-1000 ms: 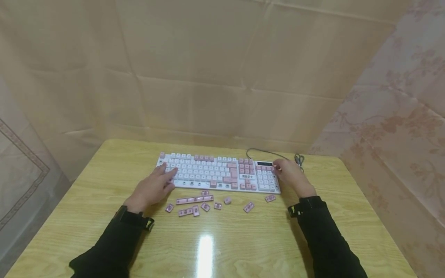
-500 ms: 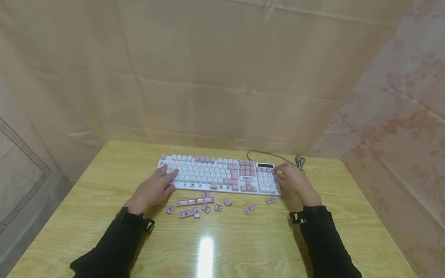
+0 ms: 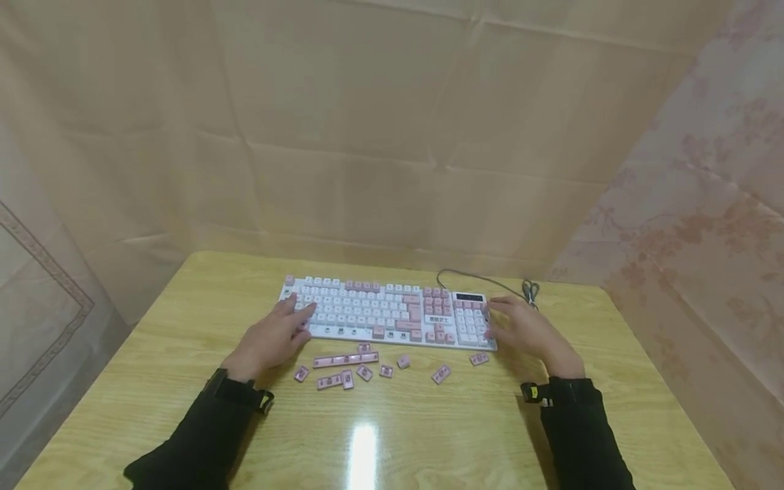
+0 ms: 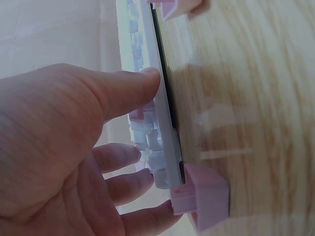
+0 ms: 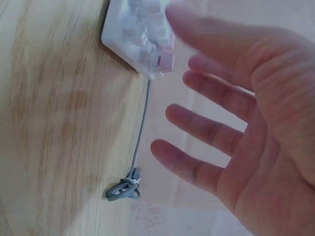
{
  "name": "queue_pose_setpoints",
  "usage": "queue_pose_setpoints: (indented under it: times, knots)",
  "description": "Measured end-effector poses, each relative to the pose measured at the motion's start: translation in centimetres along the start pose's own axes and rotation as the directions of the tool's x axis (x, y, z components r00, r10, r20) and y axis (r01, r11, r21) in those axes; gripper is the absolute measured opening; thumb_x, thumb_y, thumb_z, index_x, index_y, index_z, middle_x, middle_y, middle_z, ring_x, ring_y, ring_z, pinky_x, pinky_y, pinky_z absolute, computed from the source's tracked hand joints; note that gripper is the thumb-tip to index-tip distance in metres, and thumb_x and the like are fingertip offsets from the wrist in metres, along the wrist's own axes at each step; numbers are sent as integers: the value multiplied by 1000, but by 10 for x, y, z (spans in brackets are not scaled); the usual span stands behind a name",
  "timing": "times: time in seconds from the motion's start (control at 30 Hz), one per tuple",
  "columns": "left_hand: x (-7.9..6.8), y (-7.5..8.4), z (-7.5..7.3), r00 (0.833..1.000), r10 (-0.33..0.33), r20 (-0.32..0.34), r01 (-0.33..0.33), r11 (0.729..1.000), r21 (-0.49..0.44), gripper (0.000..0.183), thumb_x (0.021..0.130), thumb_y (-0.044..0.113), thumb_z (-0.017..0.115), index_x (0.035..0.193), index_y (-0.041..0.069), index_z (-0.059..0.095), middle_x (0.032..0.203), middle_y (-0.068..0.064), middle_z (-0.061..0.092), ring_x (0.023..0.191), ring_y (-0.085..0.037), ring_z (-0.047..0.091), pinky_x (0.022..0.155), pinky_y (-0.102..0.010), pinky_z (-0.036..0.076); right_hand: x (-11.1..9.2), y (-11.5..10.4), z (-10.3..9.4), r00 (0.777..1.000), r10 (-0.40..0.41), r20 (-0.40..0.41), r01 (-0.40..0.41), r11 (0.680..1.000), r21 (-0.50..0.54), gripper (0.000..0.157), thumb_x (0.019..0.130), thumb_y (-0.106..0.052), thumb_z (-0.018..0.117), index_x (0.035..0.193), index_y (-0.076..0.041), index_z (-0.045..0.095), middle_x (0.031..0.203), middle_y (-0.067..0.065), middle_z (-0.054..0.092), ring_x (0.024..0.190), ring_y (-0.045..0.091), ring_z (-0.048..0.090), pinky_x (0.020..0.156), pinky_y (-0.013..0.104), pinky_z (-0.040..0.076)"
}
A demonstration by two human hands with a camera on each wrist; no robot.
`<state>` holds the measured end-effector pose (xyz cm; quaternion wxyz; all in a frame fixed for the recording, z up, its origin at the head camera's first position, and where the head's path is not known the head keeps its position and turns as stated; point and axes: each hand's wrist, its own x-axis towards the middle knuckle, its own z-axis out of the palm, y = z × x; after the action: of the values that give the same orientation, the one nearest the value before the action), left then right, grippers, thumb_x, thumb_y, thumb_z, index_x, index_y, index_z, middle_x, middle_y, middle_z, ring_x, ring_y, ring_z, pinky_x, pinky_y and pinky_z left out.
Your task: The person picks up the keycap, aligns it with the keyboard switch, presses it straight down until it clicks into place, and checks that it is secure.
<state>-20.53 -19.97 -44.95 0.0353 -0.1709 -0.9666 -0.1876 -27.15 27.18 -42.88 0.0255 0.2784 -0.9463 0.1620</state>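
Observation:
A white and pink keyboard (image 3: 361, 313) lies across the far half of the wooden table. My left hand (image 3: 267, 341) rests on its left end. In the left wrist view the thumb (image 4: 138, 88) lies against the near edge and the other fingers reach over the keys, holding nothing. My right hand (image 3: 539, 335) is beside the number pad at the right end. Its fingers (image 5: 206, 128) are spread and relaxed, with nothing between them. Several loose pink keycaps lie in front of the keyboard, among them a long space bar (image 3: 346, 360) and a small keycap (image 3: 441, 373).
A dark cable (image 3: 471, 274) runs behind the keyboard to a tied bundle (image 3: 529, 291) at the back right. A beige cloth (image 3: 367, 136) hangs behind the table (image 3: 429, 442).
My right hand has drawn back slightly from the number pad's upper corner, and its fingers have spread. The left hand stays on the keyboard. The view has shifted a little.

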Motion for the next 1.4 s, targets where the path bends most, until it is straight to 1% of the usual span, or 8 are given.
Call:
queue_pose_setpoints:
  times: [0.17,0.27,0.5,0.67,0.8,1.0,1.17,1.4]
  knots:
    - [0,1,0,1000,-23,8,23,1000,-5,53,93,22,57,142,7,43,148,-30,26,135,-45,24,104,-60,26,-1,-4,1,997,-49,67,52,998,-30,75,71,-37,79,129,4,55,134,27,49,122,45,43,100,58,34]
    - [1,0,1,1000,-23,7,23,1000,-5,53,93,23,57,142,7,43,149,-30,25,135,-45,24,103,-61,26,-2,-4,2,996,-36,80,41,998,-51,82,69,-43,79,131,4,53,135,26,48,123,45,42,100,57,35]
    - [1,0,2,1000,-22,0,22,1000,-1,53,93,23,58,142,8,43,149,-30,25,134,-45,25,102,-61,28,-3,-3,5,998,-17,68,20,999,-49,87,68,-44,79,134,4,50,136,28,46,122,47,42,98,59,36]
    - [1,2,2,1000,-25,-1,25,1000,6,53,93,22,58,142,7,44,149,-30,26,134,-45,25,103,-61,27,-2,0,6,998,5,66,-3,1000,-30,91,66,-46,80,136,1,48,139,27,44,125,45,39,100,58,35]
    - [0,2,2,1000,-22,-10,22,1000,7,53,93,21,58,141,6,44,148,-30,27,134,-46,25,103,-61,27,-2,3,7,998,-1,60,2,1000,-25,89,66,-47,79,135,-1,50,138,26,44,125,44,40,100,58,35]
    - [0,0,4,1000,-21,-9,21,1000,20,54,93,23,58,142,7,43,148,-30,27,134,-46,25,103,-61,26,-2,3,7,998,7,62,-6,1000,-12,87,68,-48,78,134,0,51,136,25,47,123,43,42,99,58,36]
    - [-1,0,5,1000,-27,-5,28,999,21,53,93,23,58,142,7,43,148,-30,27,134,-46,25,104,-60,26,-2,1,7,997,30,71,-29,1000,-4,88,67,-52,77,134,0,52,138,23,46,125,42,41,100,57,36]
    - [0,2,2,1000,-20,-7,20,999,30,52,93,21,57,141,6,44,148,-30,28,133,-47,26,103,-61,27,-3,0,9,997,41,69,-40,999,-18,93,67,-54,76,137,-1,48,139,23,45,125,43,41,99,58,36]
